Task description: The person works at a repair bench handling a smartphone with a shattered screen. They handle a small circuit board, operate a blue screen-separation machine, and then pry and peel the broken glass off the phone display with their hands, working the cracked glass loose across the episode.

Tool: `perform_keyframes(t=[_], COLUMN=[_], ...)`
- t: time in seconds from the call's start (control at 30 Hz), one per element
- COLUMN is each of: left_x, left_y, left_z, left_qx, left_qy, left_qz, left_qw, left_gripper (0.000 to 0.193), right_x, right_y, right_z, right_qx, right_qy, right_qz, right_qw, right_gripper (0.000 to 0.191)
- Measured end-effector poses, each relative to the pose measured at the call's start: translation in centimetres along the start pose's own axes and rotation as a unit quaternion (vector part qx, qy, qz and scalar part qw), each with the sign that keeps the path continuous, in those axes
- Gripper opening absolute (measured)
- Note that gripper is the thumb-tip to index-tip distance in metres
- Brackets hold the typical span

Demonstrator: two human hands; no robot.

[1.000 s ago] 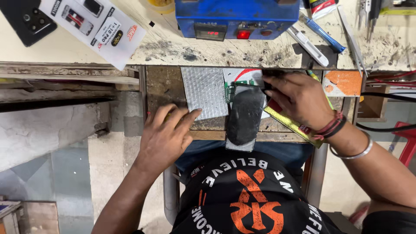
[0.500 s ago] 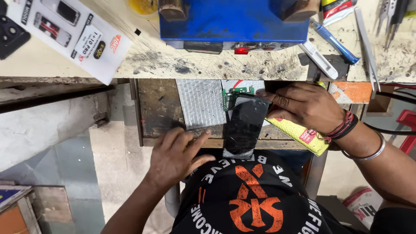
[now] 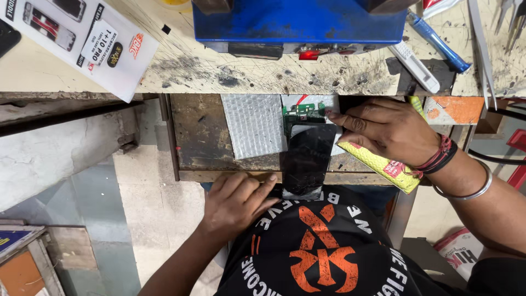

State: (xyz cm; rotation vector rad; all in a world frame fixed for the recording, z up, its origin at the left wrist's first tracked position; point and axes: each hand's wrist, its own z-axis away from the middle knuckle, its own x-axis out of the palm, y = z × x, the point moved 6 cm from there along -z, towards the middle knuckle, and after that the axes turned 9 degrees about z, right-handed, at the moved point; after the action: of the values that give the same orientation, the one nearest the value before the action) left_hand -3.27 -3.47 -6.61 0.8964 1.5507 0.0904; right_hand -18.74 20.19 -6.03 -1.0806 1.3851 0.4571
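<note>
A black phone screen [image 3: 307, 159] leans over the front edge of an open wooden drawer [image 3: 200, 137], its lower end against my black shirt. My right hand [image 3: 389, 131] reaches into the drawer, fingertips gripping the screen's top edge beside a green circuit board [image 3: 301, 111]. That hand lies over a yellow padded packet [image 3: 378, 164]. My left hand [image 3: 235, 203] rests on the drawer's front rail with fingers loosely spread. Its fingertips are just left of the screen's lower end and hold nothing.
A sheet of bubble wrap [image 3: 253, 125] lies in the drawer left of the screen. On the scratched worktop above stand a blue machine [image 3: 298, 22], a white phone-part box [image 3: 82, 38], a blue-handled tool [image 3: 438, 44] and tweezers [image 3: 482, 49]. A concrete ledge is at left.
The screen has slid down toward my body and now overhangs the drawer front. My left hand has moved right and down along the drawer rail. My right hand stays at the screen's top.
</note>
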Motion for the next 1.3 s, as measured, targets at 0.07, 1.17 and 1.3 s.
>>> perform_keyframes(t=[0.07, 1.17, 1.3], left_x=[-0.2, 0.1, -0.7], left_y=[0.5, 1.9, 2.1], left_z=[0.1, 4.3, 4.1], left_qx=[0.003, -0.039, -0.038], left_qy=[0.0, -0.118, -0.091], left_qz=[0.008, 0.111, 0.102], left_qw=[1.0, 0.986, 0.99], left_gripper=[0.045, 0.043, 0.043], right_x=[-0.1, -0.4, -0.7], right_y=[-0.3, -2.7, -2.2], right_z=[-0.1, -2.1, -1.7], right_qx=[-0.018, -0.152, -0.147], right_qy=[0.001, -0.088, -0.086], right_qz=[0.016, 0.025, 0.02], right_qw=[1.0, 0.984, 0.985], right_gripper=[0.047, 0.054, 0.048])
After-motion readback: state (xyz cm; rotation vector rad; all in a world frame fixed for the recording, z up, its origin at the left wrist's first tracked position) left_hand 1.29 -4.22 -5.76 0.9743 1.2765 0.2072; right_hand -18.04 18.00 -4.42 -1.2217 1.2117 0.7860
